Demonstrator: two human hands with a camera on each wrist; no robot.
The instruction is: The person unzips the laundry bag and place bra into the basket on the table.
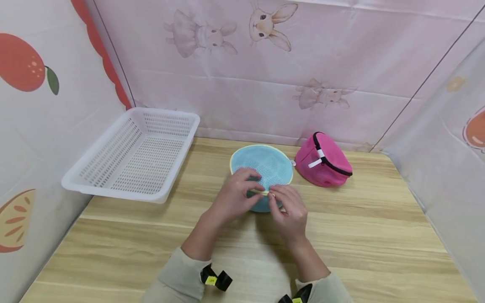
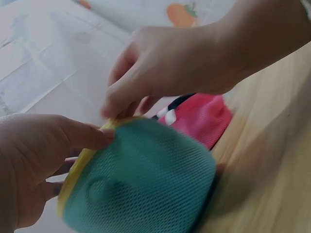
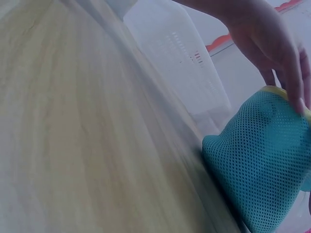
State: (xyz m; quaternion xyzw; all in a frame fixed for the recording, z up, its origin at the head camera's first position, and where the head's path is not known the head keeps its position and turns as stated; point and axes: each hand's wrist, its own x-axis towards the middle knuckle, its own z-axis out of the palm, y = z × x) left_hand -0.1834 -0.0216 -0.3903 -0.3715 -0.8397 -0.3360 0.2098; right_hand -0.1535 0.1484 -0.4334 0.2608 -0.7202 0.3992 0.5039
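The blue bag (image 1: pixel 261 162) is fine-holed mesh cloth, matt and slightly rough, edged with smoother yellow fabric trim (image 2: pixel 75 177). The pink bag (image 1: pixel 333 158) has mesh sides and black cloth banding (image 1: pixel 336 168); its top is probably closer-woven, though the view is soft. The basket (image 1: pixel 163 194) is smooth, slotted white plastic with a faint gloss. The bench (image 1: pixel 379 227) shows satiny wood grain. 2 sleeves (image 1: pixel 182 271) are matt cloth.

Left of your grip and farther back stood a white perforated basket (image 1: pixel 145 162). Right of your grip, slightly beyond, sat a black-zippered pink bag (image 1: pixel 323 174). Below your grip extended the wood-grain table (image 1: pixel 379 219); beyond it hung a pink rabbit-print sheet (image 1: pixel 246 94).
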